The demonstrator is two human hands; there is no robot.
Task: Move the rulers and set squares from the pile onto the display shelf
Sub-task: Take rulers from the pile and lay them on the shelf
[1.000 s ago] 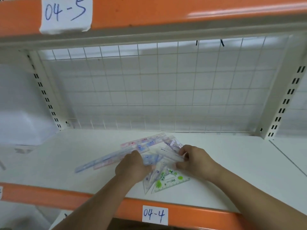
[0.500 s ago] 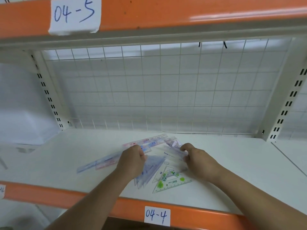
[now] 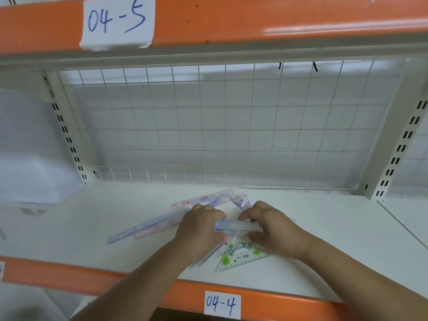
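Note:
A loose pile of transparent rulers and set squares lies on the white shelf. A short clear ruler is held level just above the pile, my left hand gripping its left end and my right hand pinching its right end. Under my hands a green-printed set square points toward the shelf front. Long pink and blue rulers stretch out to the left, and a pink ruler lies behind my hands. My left hand also covers some blue-tinted set squares; whether it holds them is hidden.
A wire grid panel closes the back of the shelf. Orange beams run above and along the front edge, labelled 04-5 and 04-4. Slotted uprights stand at both sides. White shelf surface extends to the left and right of the pile.
My hands came closer together and now hold a short clear ruler lifted between them. The blue set squares under my left hand shifted toward the shelf front.

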